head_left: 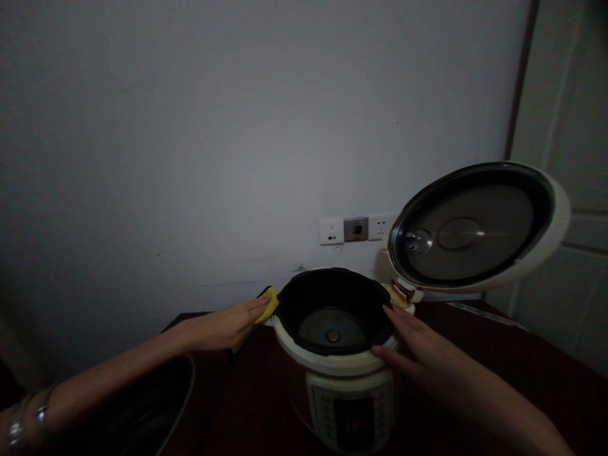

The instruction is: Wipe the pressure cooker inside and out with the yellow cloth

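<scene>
A white electric pressure cooker (327, 364) stands on the dark table, its inside dark with a small round knob at the bottom. Its lid (475, 221) is swung up to the right on a hinge. My left hand (232, 326) is closed on a yellow and dark cloth (270, 305), held against the left side of the cooker's rim. On the right of the rim rests my right hand (413, 342), fingers stretched and thumb apart, holding nothing.
Wall sockets (331, 232) and a grey switch plate (356, 229) are on the wall behind the cooker. A dark round pot (187, 386) sits at the lower left under my left forearm. A pale door (560, 190) stands at the right, beyond the dark tabletop (498, 361).
</scene>
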